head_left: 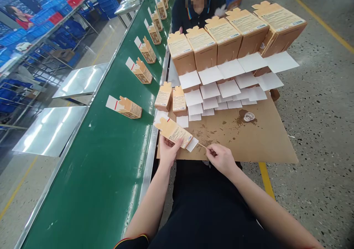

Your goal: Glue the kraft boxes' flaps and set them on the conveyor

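My left hand (169, 150) is closed around a small brown cardboard box (177, 134), held tilted over the near left corner of the cardboard-topped table. Its flaps stand open at both ends. Between the pinched fingers of my right hand (221, 157) is a thin stick (204, 146), which looks like a cotton swab. The stick's tip is at or close to the white flap (193, 144) on the box's near end; whether it touches, I cannot tell. To the right sits a small clear cup (249, 116) amid wet stains.
Stacked brown boxes (227, 39) with white flaps sticking out fill the table's far side. Two more boxes (179, 102) stand by the conveyor edge. Several boxes (129, 107) stand along the green conveyor belt (110, 168) on the left. A co-worker (179, 9) is behind the stack.
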